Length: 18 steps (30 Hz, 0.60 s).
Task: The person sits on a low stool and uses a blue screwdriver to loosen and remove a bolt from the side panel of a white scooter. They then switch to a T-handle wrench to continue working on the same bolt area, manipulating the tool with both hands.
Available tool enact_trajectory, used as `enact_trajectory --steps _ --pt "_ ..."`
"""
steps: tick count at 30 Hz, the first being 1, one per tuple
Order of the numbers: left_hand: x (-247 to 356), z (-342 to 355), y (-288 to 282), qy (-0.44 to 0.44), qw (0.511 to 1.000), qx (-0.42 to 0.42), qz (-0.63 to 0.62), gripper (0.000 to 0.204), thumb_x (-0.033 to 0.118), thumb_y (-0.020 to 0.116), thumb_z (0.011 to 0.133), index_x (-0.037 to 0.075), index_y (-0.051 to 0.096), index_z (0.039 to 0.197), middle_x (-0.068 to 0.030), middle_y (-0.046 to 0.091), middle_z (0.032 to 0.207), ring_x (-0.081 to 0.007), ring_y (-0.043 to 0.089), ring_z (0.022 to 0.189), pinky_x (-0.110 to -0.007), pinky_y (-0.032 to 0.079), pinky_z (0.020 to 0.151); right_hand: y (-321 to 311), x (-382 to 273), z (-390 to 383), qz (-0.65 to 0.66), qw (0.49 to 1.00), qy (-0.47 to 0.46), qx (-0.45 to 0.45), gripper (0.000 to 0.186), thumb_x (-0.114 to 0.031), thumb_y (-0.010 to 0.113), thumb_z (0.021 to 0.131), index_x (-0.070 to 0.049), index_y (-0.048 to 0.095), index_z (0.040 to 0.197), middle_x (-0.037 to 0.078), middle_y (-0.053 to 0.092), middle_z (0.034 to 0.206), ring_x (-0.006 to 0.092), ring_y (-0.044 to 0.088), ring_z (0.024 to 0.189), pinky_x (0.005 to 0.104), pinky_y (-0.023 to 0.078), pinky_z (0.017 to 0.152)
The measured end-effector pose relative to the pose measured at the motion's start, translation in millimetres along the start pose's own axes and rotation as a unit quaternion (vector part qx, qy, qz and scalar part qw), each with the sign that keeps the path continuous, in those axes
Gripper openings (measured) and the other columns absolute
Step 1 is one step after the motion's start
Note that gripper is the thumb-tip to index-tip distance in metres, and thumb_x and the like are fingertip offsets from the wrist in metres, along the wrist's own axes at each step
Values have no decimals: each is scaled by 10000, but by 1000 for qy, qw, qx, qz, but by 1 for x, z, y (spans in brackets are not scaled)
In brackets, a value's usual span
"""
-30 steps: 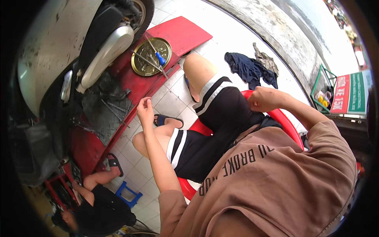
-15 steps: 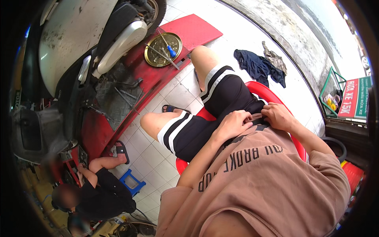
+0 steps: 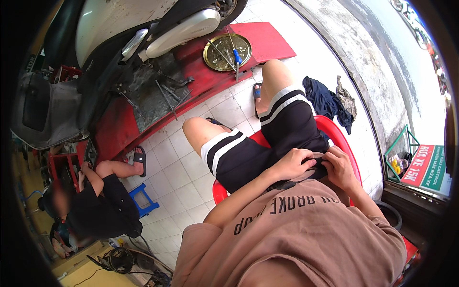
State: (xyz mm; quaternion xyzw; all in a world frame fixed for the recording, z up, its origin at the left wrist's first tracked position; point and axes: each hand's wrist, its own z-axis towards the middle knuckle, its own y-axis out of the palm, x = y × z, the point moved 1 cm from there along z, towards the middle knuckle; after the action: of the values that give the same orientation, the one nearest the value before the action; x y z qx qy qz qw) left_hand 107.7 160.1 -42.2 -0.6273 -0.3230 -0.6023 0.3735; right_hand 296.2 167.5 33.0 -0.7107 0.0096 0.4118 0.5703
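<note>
Black shorts (image 3: 267, 143) — both hands, left hand (image 3: 292, 164) and right hand (image 3: 340, 168), pinching the waistband above the red chair (image 3: 342, 138); adjusting, not finished.

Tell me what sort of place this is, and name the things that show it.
Most likely a small motorbike repair shop. A scooter stands on a red service ramp, a round brass-coloured tray of hand tools lies beside it, and another person crouches on a low blue stool working at the bike.
</note>
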Motion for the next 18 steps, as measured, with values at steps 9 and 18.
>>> enact_trajectory --steps 9,18 --pt "5 -65 -68 -153 988 23 -19 160 105 601 900 -44 582 845 -108 537 643 -102 438 617 -322 405 581 35 -41 77 9 976 -188 -111 137 -66 695 739 -40 606 840 86 557 818 269 574 827 384 475 754" --pt "-9 -164 -70 -340 916 73 200 169 153 707 749 -5 696 805 -215 669 773 -367 668 742 -409 521 650 131 -90 115 51 859 -406 -308 87 -107 655 745 -75 662 825 78 623 873 262 621 901 371 499 827"
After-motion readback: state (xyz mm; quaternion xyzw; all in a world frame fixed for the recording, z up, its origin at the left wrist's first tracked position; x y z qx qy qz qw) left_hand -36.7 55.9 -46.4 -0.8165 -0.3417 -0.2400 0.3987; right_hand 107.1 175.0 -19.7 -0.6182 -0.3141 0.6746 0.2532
